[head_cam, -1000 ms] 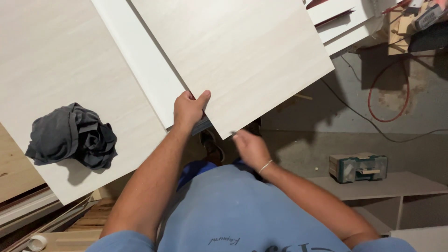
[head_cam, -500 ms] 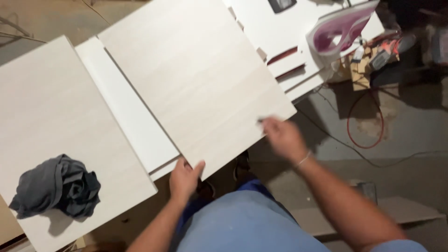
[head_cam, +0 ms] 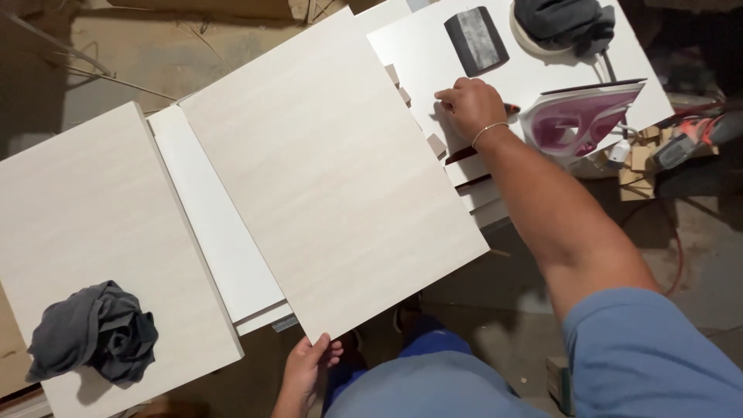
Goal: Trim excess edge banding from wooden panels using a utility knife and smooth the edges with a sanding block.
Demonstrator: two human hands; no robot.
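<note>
My left hand (head_cam: 308,365) grips the near corner of a large light wood-grain panel (head_cam: 333,170) that lies tilted across the bench. My right hand (head_cam: 467,104) reaches far over to a white board (head_cam: 433,46) at the back right. Its fingers are curled over a small red and black tool (head_cam: 511,107), whose tip sticks out beside the hand. A pink and white clothes iron (head_cam: 580,120) lies just right of that hand.
A second wood-grain panel (head_cam: 93,217) lies at the left with a crumpled grey rag (head_cam: 97,333) on it. A white strip (head_cam: 217,232) shows between the panels. A dark block (head_cam: 476,39), a dark cloth (head_cam: 565,19) and small wooden offcuts (head_cam: 436,145) lie at the back.
My right hand has moved up and away from the panel's right edge to the white board and closed over the small tool. My left hand stays at the panel's near corner.
</note>
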